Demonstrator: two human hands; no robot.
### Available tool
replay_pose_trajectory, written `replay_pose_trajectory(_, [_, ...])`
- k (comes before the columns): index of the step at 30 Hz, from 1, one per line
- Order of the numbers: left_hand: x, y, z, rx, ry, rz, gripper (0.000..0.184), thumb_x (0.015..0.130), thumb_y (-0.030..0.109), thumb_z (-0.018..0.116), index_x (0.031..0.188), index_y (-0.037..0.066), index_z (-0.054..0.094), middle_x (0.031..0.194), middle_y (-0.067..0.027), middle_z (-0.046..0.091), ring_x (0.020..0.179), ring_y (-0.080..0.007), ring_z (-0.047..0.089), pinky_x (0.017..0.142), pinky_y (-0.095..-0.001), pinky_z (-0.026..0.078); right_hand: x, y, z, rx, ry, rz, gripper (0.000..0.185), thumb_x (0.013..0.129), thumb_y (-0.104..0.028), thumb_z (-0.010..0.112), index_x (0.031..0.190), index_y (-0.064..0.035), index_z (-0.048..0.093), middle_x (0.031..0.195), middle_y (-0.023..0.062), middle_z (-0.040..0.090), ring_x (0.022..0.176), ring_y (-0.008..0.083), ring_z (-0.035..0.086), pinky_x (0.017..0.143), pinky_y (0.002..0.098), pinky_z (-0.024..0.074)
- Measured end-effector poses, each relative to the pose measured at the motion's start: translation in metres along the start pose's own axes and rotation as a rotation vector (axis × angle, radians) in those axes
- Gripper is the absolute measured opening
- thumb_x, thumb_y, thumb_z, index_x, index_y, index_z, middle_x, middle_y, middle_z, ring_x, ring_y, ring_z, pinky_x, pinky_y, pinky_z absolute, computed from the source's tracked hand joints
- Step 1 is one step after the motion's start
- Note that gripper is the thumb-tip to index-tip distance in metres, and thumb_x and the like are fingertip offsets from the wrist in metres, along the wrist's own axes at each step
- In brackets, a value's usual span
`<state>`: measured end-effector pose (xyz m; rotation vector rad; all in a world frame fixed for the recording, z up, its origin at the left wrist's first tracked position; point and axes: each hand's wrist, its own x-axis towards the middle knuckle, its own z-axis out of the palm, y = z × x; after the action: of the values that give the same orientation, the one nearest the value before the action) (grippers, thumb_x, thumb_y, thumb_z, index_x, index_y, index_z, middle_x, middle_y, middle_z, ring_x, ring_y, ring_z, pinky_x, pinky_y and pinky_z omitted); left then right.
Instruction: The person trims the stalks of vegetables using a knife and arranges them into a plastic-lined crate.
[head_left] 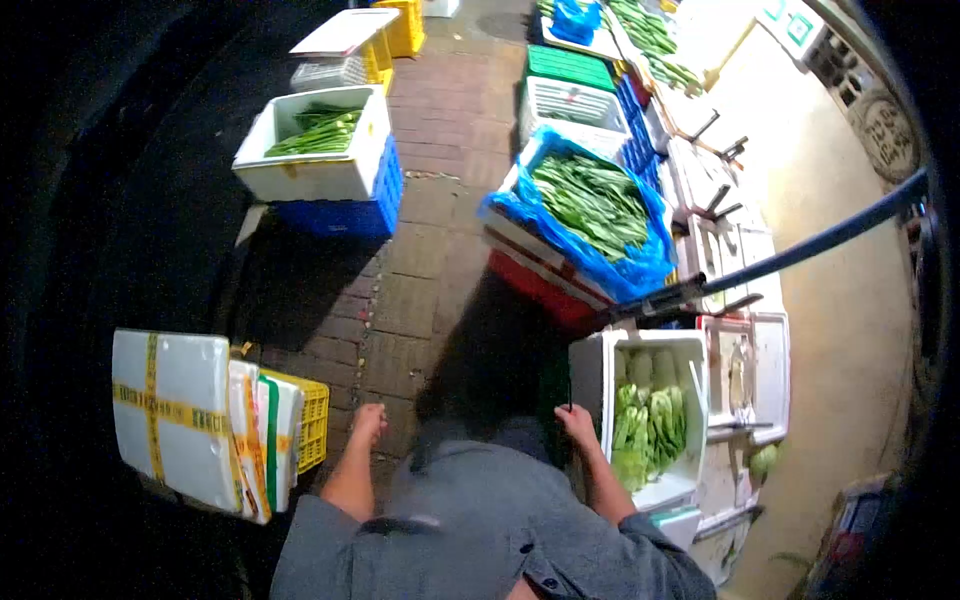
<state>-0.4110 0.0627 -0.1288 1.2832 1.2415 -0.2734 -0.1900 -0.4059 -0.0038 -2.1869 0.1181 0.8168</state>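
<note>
My left hand [370,424] hangs over the brick pavement with its fingers curled closed, and nothing shows in it. On the other side, my right hand [576,424] is closed beside the left wall of a white foam box [590,352]. A thin dark line rises from its fingers; I cannot tell whether it is a held object or part of the box edge. Inside that box lie leafy green vegetables [650,425]. Just ahead, a box lined with a blue plastic bag [655,262] holds more leafy greens [592,203].
Foam lids [180,390] lean by a yellow crate [314,425] at left. Farther up, a foam box [300,178] of long greens sits on a blue crate [345,215]. A dark blue pole [800,255] slants across the right. Brick pavement [430,260] runs between the rows.
</note>
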Motion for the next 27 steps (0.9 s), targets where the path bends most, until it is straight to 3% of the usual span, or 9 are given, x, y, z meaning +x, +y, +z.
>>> replay_pose_trajectory(4, [0.085,0.120,0.029,0.051,-0.081,0.304,0.019,0.093,0.021,0.065,0.098,0.003,0.066,0.076,-0.0046,0.064,0.058,-0.0130,0.059,0.049,-0.0283,0.045,0.073,-0.026,0.013,0.103,0.119,-0.061,0.030,0.090,-0.026,0.071,0.104,0.0003,0.070,0.086,0.0040,0.069,0.078,0.0137,0.062,0.073,0.0294,0.0501])
replay_pose_trajectory(7, [0.071,0.214,0.086,-0.225,-0.053,0.353,0.027,0.092,0.021,0.067,0.111,0.002,0.064,0.091,-0.0044,0.065,0.069,-0.0124,0.061,0.061,-0.0270,0.051,0.121,-0.074,0.001,0.160,0.132,-0.109,0.030,0.091,-0.023,0.069,0.110,0.0007,0.067,0.086,0.0030,0.067,0.076,0.0120,0.060,0.069,0.0275,0.0497])
replay_pose_trajectory(11, [0.066,0.311,0.152,0.003,-0.247,0.363,0.035,0.092,0.020,0.069,0.118,-0.001,0.061,0.101,-0.0051,0.066,0.087,-0.0134,0.062,0.073,-0.0279,0.053,0.207,-0.114,-0.014,0.308,0.177,-0.169,0.032,0.091,-0.021,0.067,0.114,0.0012,0.065,0.090,0.0036,0.068,0.082,0.0136,0.061,0.075,0.0280,0.0504])
replay_pose_trajectory(14, [0.107,0.357,0.207,0.089,-0.249,0.647,0.032,0.093,0.022,0.068,0.116,0.001,0.062,0.098,-0.0065,0.067,0.083,-0.0147,0.065,0.070,-0.0292,0.052,0.280,-0.141,-0.031,0.213,0.346,-0.334,0.035,0.090,-0.022,0.067,0.115,0.0014,0.065,0.098,0.0091,0.070,0.087,0.0201,0.065,0.080,0.0321,0.0519])
replay_pose_trajectory(16, [0.081,0.423,0.245,0.250,-0.281,0.700,0.032,0.093,0.020,0.067,0.118,0.000,0.062,0.110,-0.0087,0.064,0.096,-0.0179,0.063,0.081,-0.0316,0.052,0.306,-0.187,-0.059,0.148,0.409,-0.335,0.043,0.089,-0.029,0.068,0.119,0.0018,0.064,0.120,0.0207,0.066,0.110,0.0338,0.064,0.097,0.0409,0.0491])
replay_pose_trajectory(21, [0.097,0.506,0.330,0.399,-0.394,0.995,0.038,0.086,0.018,0.072,0.119,0.002,0.064,0.117,-0.0121,0.063,0.096,-0.0211,0.061,0.084,-0.0321,0.049,0.402,-0.197,-0.067,0.018,0.476,-0.317,0.045,0.085,-0.028,0.072,0.118,0.0002,0.062,0.113,0.0230,0.065,0.106,0.0387,0.061,0.091,0.0450,0.0495])
replay_pose_trajectory(23, [0.119,0.526,0.361,0.563,-0.433,1.013,0.040,0.085,0.020,0.072,0.119,0.001,0.063,0.131,-0.0168,0.058,0.116,-0.0302,0.059,0.095,-0.0367,0.049,0.410,-0.207,-0.070,-0.075,0.422,-0.306,0.043,0.085,-0.027,0.071,0.120,-0.0029,0.061,0.109,0.0225,0.065,0.099,0.0399,0.061,0.084,0.0460,0.0496])
replay_pose_trajectory(24, [0.136,0.529,0.375,0.637,-0.464,1.087,0.040,0.087,0.017,0.071,0.123,0.003,0.062,0.135,-0.0143,0.057,0.105,-0.0242,0.063,0.087,-0.0333,0.053,0.412,-0.210,-0.074,-0.120,0.405,-0.302,0.043,0.085,-0.026,0.070,0.121,-0.0044,0.060,0.107,0.0223,0.065,0.095,0.0405,0.061,0.081,0.0465,0.0497])
replay_pose_trajectory(27, [0.155,0.547,0.409,0.849,-0.502,1.172,0.040,0.087,0.022,0.070,0.122,0.005,0.063,0.136,-0.0168,0.055,0.108,-0.0310,0.063,0.090,-0.0394,0.053,0.410,-0.216,-0.078,-0.049,0.249,-0.176,0.030,0.084,-0.024,0.068,0.104,-0.0019,0.065,0.094,0.0236,0.065,0.086,0.0423,0.061,0.075,0.0469,0.0496])
